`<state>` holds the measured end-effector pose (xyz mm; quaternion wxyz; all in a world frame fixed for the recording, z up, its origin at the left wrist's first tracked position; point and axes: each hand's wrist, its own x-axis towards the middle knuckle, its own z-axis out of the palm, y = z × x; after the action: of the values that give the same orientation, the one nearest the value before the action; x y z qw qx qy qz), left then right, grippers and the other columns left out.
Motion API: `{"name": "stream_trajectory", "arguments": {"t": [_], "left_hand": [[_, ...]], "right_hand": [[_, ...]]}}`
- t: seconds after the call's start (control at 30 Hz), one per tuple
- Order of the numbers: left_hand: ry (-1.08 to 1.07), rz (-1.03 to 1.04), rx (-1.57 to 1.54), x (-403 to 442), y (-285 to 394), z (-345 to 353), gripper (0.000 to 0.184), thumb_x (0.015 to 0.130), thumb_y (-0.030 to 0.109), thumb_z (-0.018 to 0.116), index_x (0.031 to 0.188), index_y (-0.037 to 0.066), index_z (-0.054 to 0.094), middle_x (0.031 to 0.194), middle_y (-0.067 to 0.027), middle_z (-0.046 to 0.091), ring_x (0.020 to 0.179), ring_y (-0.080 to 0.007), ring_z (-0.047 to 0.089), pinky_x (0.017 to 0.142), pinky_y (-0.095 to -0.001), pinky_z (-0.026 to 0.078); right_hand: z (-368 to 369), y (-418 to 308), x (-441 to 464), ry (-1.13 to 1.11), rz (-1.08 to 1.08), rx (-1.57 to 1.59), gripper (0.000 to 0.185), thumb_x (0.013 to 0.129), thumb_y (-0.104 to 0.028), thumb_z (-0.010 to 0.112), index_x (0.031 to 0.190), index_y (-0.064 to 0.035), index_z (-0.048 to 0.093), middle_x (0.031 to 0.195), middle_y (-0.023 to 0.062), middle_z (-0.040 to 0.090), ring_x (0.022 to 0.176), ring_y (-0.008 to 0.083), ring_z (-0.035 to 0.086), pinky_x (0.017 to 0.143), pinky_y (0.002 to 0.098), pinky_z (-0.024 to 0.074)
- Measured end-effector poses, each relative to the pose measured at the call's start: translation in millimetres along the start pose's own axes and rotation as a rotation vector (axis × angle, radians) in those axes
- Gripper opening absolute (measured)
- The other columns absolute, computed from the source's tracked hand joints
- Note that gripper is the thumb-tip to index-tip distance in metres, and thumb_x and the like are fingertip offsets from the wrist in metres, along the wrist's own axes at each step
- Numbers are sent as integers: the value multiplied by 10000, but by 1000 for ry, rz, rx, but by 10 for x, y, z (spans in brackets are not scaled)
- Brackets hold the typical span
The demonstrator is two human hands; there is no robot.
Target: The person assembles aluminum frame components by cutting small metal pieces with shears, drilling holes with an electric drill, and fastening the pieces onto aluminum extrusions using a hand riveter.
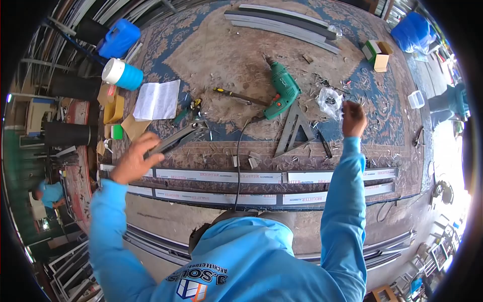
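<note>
Long-handled hand tool (182,137), as I see it through the head view, lies with its handle ends between the thumb and fingers of my left hand (133,160), its head pointing away from them across the carpet (206,50). Those fingers stand fairly wide; whether they bear the tool's weight I cannot tell. My right hand (354,120) has its fingers curled narrow, just beside a clear plastic bag (328,103) of small dark pieces; I cannot tell whether they pinch one. I take the step in hand to be picking out a small piece while the left hand minds the tool. My judgement is that the next move calls for a fine pinch on the right and a steady grip on the left.

Counting out from the fingers: one green drill (285,90) and one triangular square (285,133), both between my hands; one slim tool with a yellow-and-black handle (236,95), beyond the left fingertips; one open notebook (157,100), ahead of the left fingers; two long labelled bars (216,176), nearer my body than either hand's fingertips. Loose metal bits are too many to count.
</note>
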<state>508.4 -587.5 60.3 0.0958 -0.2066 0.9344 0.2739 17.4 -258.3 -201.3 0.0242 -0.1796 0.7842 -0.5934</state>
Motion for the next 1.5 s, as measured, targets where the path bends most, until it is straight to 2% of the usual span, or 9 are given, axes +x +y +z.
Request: {"name": "stream_trajectory", "arguments": {"t": [0.1,0.33,0.77,0.97,1.07,1.2,1.23,1.27,1.5], "left_hand": [[212,-50,-451,115,282,585,388,884,47,759,1213,-4,561,931,-113,625,909,-157,670,744,-329,519],[245,199,-829,734,817,1580,473,853,90,833,1229,6,558,1013,-118,769,887,-177,759,744,-319,620],[-73,90,-1048,674,1130,1985,592,831,56,839,1340,8,539,1023,-64,747,889,-116,715,801,-305,600],[-50,79,-1060,741,1118,2080,535,865,111,831,1318,8,564,1008,-65,744,951,-103,688,797,-286,583],[-150,32,-1117,812,1176,1993,413,948,234,759,1235,9,566,1036,-87,734,946,-130,689,823,-309,560],[-5,183,-615,866,1118,2306,479,988,372,679,1238,15,481,910,-156,718,708,-269,679,649,-397,516],[69,283,-408,893,1080,2413,501,987,395,672,1238,13,465,874,-171,711,611,-289,662,558,-416,500],[-206,78,-271,904,1191,2343,538,985,363,650,1304,-5,423,860,-285,674,861,-494,672,727,-527,535],[-232,101,-178,1067,1252,2663,512,991,312,637,1314,-6,398,866,-305,672,843,-527,653,721,-591,505]], "right_hand": [[373,-870,-693,-171,109,565,102,976,-142,714,1033,-67,673,931,40,739,774,117,692,695,254,576],[680,-2242,-1651,-263,243,870,153,1018,-114,639,1100,0,579,972,125,731,898,194,736,778,324,623],[401,-2236,-2073,-113,257,844,116,988,-42,668,1040,-25,566,981,81,701,951,233,746,775,307,623],[325,-2069,-2197,-147,315,827,122,959,-39,707,1061,25,691,1222,128,652,1045,180,669,856,299,580],[115,-1745,-2182,-321,246,680,126,963,-50,700,1060,31,708,1250,135,640,1138,176,613,938,304,511],[-239,-795,-2226,-557,-234,-176,823,683,-213,882,1415,-81,527,1327,188,583,1254,439,512,1107,534,380],[-222,-603,-2313,-662,-152,-263,817,671,-263,892,1393,-107,543,1310,159,596,1282,397,497,1122,541,364],[-201,-511,-2387,-675,-181,-345,778,667,-260,888,1364,-125,570,1296,136,608,1276,376,497,1104,532,373],[-99,-200,-2484,-620,-292,-402,576,651,-250,864,1193,-156,692,1229,53,649,1193,311,535,970,477,414]]}}
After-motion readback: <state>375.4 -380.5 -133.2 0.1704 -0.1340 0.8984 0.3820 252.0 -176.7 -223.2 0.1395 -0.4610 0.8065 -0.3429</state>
